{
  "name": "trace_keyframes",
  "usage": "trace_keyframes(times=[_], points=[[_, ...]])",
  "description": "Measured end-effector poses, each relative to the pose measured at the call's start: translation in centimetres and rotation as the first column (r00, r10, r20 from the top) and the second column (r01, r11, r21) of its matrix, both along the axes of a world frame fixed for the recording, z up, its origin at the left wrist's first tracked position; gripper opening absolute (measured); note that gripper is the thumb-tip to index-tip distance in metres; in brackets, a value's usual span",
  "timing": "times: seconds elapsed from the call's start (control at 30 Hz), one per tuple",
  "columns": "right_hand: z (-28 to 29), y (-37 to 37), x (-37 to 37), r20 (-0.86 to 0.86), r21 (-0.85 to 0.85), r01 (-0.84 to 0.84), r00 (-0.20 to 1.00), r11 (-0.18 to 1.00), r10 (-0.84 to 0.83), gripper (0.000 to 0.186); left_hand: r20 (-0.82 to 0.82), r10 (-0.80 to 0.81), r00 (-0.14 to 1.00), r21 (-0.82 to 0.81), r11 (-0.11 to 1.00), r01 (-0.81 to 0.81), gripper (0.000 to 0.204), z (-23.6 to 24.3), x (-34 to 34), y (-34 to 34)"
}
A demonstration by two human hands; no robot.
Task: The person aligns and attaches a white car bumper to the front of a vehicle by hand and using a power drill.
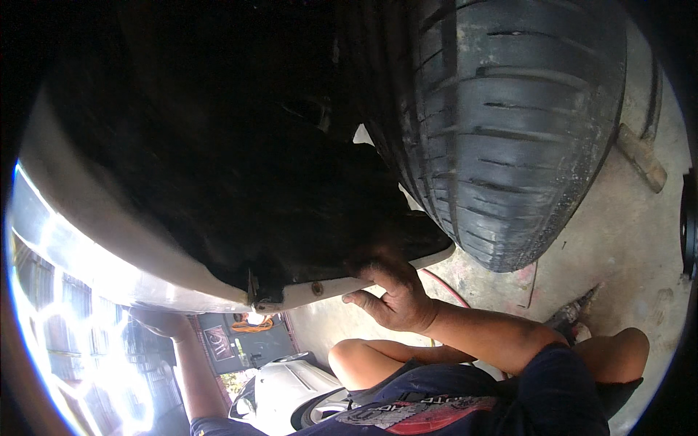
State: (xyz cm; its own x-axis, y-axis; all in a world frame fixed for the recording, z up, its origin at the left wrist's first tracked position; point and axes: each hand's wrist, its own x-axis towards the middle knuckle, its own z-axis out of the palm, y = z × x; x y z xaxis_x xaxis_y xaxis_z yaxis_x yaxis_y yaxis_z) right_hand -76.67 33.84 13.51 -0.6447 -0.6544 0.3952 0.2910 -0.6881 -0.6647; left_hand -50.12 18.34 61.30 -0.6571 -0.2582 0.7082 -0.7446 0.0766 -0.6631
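A white car body panel, which looks like a bumper, curves along the wheel arch, with a dark liner inside it. Its lower end lies close to a worn black tyre. My right hand grips the panel's lower edge, thumb on the near side and fingers reaching onto the dark inner side, where shadow partly hides them. A round fastener or hole shows in the edge to its left. My left hand rests against the panel's outer face farther left, fingers stretched out and partly lost in glare.
A metal bar lies on the concrete floor right of the tyre. A red hose runs behind my right wrist. A white vehicle and a dark board with an orange cord are in the background. My bent knees are below.
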Motion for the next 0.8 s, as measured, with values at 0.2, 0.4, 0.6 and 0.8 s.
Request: trace_keyframes(times=[0.2, 0.4, 0.6, 0.8], points=[[0.0, -0.3, -0.6, 0.013, -0.012, -0.029, 0.999, 1.0, 0.029, 0.042, 0.312, -0.09, 0.946, -0.036, 0.994, 0.106, 0.074, 0.9, 0.5, -0.5], [2.3, 0.3, -1.7, 0.103, -0.05, -0.089, 0.99, 0.995, 0.094, 0.035, -0.052, -0.136, 0.989, 0.029, 0.99, 0.138, 0.076, 0.6, 0.6, -0.8], [5.2, -0.2, -3.7, 0.248, -0.261, -0.109, 0.953, 0.959, 0.176, 0.022, 0.17, -0.024, 0.985, -0.025, 0.999, 0.029, 0.074, 0.7, 0.5, -0.3], [6.4, -0.3, -4.7, 0.259, -0.201, -0.08, 0.957, 0.976, 0.132, 0.03, 0.175, -0.092, 0.98, 0.041, 0.995, 0.086, 0.087, 2.4, 1.9, -0.8]])
